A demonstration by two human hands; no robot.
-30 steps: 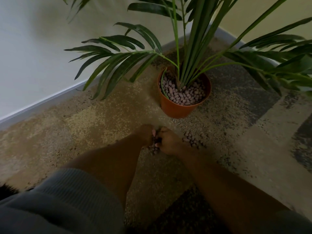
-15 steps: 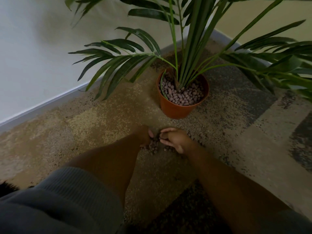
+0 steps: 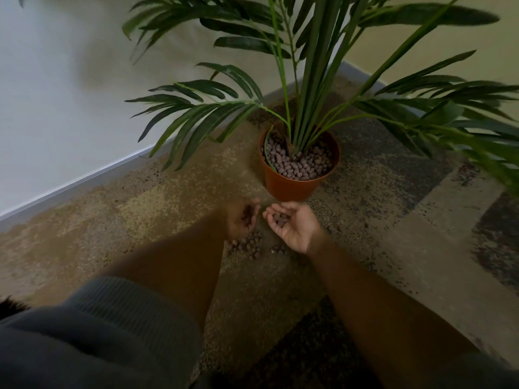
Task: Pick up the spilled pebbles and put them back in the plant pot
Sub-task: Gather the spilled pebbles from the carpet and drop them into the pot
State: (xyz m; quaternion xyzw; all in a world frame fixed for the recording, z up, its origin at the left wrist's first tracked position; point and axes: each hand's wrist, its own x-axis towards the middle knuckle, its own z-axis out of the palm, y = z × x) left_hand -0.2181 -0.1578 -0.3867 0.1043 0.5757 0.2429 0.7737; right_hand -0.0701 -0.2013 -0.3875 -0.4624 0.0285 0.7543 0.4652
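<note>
An orange plant pot (image 3: 292, 189) stands on the carpet, filled with brownish pebbles around a green palm. Just in front of it my right hand (image 3: 295, 226) is turned palm up and cupped, with a few pebbles lying in it. My left hand (image 3: 242, 219) hovers beside it, fingers curled around more pebbles, blurred and in shadow. Under and between the hands a small cluster of spilled pebbles (image 3: 250, 245) lies on the carpet, with a couple more (image 3: 276, 249) near my right wrist.
Long palm fronds (image 3: 196, 119) spread low over the carpet to the left and right of the pot. The pot sits near a room corner with a pale wall and grey skirting board (image 3: 84, 181). Patterned brown and grey carpet (image 3: 393, 234) covers the floor.
Both hands have lifted off the carpet with pebbles and moved toward the pot. My right hand has turned palm up. Fewer pebbles lie on the carpet.
</note>
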